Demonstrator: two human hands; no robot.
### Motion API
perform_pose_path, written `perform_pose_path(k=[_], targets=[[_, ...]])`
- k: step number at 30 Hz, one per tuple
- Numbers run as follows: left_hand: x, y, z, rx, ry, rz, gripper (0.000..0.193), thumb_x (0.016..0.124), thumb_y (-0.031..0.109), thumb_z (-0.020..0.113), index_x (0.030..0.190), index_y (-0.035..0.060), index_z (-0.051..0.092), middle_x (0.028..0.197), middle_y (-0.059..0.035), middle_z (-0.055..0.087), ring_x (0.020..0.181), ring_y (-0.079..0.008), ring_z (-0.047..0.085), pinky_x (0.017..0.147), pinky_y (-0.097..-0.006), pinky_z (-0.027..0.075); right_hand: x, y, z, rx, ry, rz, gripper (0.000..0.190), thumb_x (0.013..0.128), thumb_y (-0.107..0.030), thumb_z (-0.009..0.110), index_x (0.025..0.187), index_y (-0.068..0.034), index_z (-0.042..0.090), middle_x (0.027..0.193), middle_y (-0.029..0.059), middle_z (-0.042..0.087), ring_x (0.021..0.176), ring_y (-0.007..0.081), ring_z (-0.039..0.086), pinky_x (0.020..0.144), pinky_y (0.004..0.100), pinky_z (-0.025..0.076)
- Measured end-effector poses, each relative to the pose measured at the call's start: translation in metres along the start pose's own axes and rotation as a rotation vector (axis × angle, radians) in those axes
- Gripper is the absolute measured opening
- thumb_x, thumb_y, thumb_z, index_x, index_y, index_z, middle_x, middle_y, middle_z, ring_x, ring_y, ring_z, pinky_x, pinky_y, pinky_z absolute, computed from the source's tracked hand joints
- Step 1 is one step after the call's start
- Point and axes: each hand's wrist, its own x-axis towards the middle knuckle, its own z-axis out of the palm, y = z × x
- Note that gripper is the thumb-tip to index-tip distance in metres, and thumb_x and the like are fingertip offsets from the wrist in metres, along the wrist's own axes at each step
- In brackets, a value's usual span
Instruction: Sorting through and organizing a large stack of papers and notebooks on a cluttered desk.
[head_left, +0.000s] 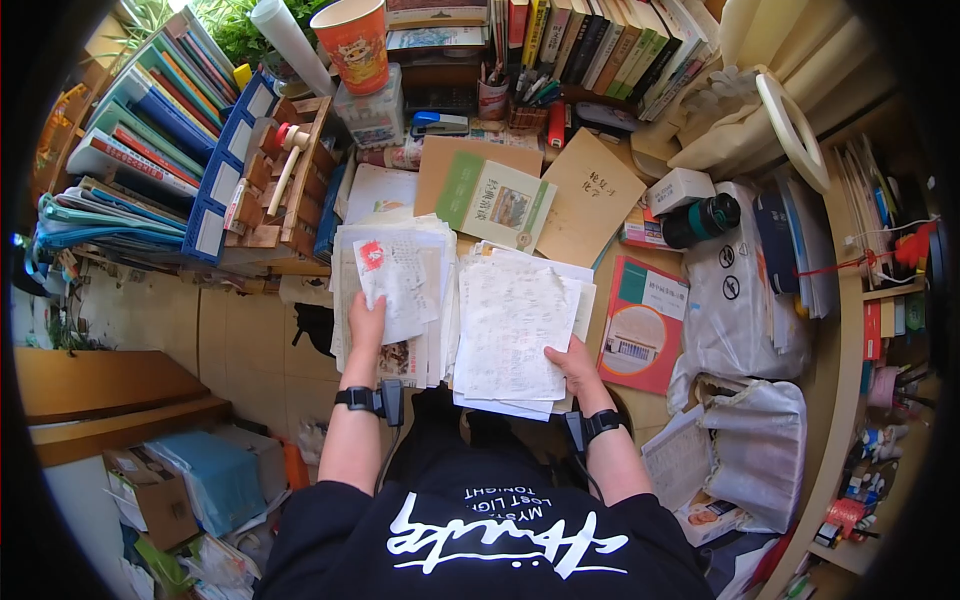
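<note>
My left hand (367, 319) grips the lower edge of a small written sheet of paper (397, 281) with a red patch at its top left. That sheet lies over a thick stack of papers (442, 330) at the desk's left. At the right edge of a second pile of papers (517, 330), my right hand (574, 364) has its thumb on top and its fingers partly hidden below. Handwriting covers the top sheet there. Behind the piles lie a green and white booklet (504, 201) and a brown paper folder (592, 195). A red book (643, 322) rests right of my right hand.
A wooden rack (296, 180) and a blue file holder (217, 202) stand at the left. Farther back are an orange paper cup (352, 49), a stapler (439, 123) and a row of books (600, 52). A dark bottle (701, 220) and a plastic-wrapped package (724, 300) sit at the right.
</note>
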Motion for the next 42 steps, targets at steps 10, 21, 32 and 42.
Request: perform_pose_path(k=[10, 21, 32, 42], targets=[[-0.102, 0.057, 0.084, -0.366, -0.689, -0.12, 0.034, 0.082, 0.004, 0.056, 0.113, -0.0027, 0.046, 0.105, -0.0106, 0.058, 0.093, -0.016, 0.055, 0.083, -0.0284, 0.045, -0.003, -0.01, -0.008, 0.425, -0.093, 0.182, 0.036, 0.085, -0.011, 0.057, 0.118, -0.001, 0.047, 0.11, 0.01, 0.058, 0.098, 0.0197, 0.056, 0.087, 0.032, 0.044], [-0.051, 0.007, 0.019, 0.461, 0.26, 0.32, 0.049, 0.068, 0.01, 0.068, 0.111, 0.001, 0.047, 0.112, -0.0207, 0.047, 0.107, -0.0368, 0.043, 0.092, -0.0428, 0.036, -0.006, -0.005, 0.011, -0.209, 0.077, -0.101, 0.046, 0.068, 0.01, 0.063, 0.111, 0.002, 0.048, 0.106, 0.0106, 0.059, 0.095, 0.0191, 0.057, 0.085, 0.0308, 0.044], [-0.049, -0.008, -0.039, 0.549, 0.27, -0.031, 0.063, 0.058, 0.014, 0.078, 0.11, 0.0023, 0.044, 0.107, -0.0179, 0.049, 0.104, -0.0362, 0.045, 0.088, -0.0417, 0.038, 0.001, 0.01, 0.004, -0.195, 0.119, -0.132, 0.041, 0.068, 0.008, 0.064, 0.107, 0.003, 0.05, 0.101, 0.0116, 0.061, 0.092, 0.0195, 0.059, 0.08, 0.0293, 0.046], [-0.048, 0.016, -0.055, 0.394, 0.19, 0.403, 0.017, 0.076, 0.003, 0.058, 0.092, 0.0057, 0.053, 0.08, -0.0166, 0.059, 0.075, -0.0352, 0.058, 0.062, -0.0394, 0.047, -0.026, -0.017, 0.007, -0.758, 0.362, -0.134, 0.054, 0.067, -0.005, 0.069, 0.114, 0.0, 0.042, 0.096, 0.018, 0.058, 0.092, 0.032, 0.057, 0.082, 0.0375, 0.044]])
